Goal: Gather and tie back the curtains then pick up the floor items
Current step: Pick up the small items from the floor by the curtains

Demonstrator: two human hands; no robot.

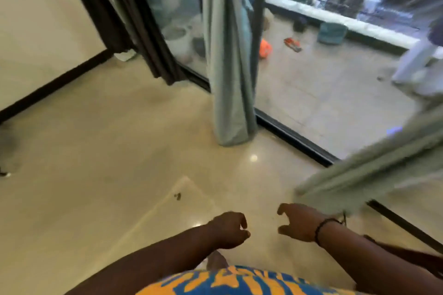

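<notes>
Glossy pale tiled floor [100, 151], dark skirting, sliding glass door on a black track [294, 137]; balcony beyond.

Grey-green curtain [230, 60]: hanging in a gathered column at the door edge, hem touching the floor beside the track. Soft, light, pliable cloth; likely to bunch easily and slip if held loosely. Best taken around the whole bundle at mid height, where a tie would sit; no tie-back visible.

Second grey-green curtain [374, 175]: right side, blurred, slanting across the track, lower end just beside the right wrist. Same soft cloth; judged not yet gathered.

Dark curtain [134, 19]: far left of the door, hanging in folds to the floor.

Small dark item [177, 196]: on the floor ahead of the hands, too small to identify. Probably light; a fingertip pinch should do.

White item [125, 54]: on the floor in the corner, at the foot of the dark curtain; unclear what.

Left hand [230, 230]: low, over bare floor, fingers loosely curled, holding nothing.

Right hand [297, 223]: near the left, thumb and fingers spread in a wide curve, holding nothing; dark band on the wrist.

Yellow-and-blue shirt [239, 281]: bottom edge.

Balcony: orange object [265, 48], red-and-black object [293, 44], teal bucket [332, 32], pale pots [178, 39] behind the glass, another person's pale trousers [417, 64] at right.
</notes>
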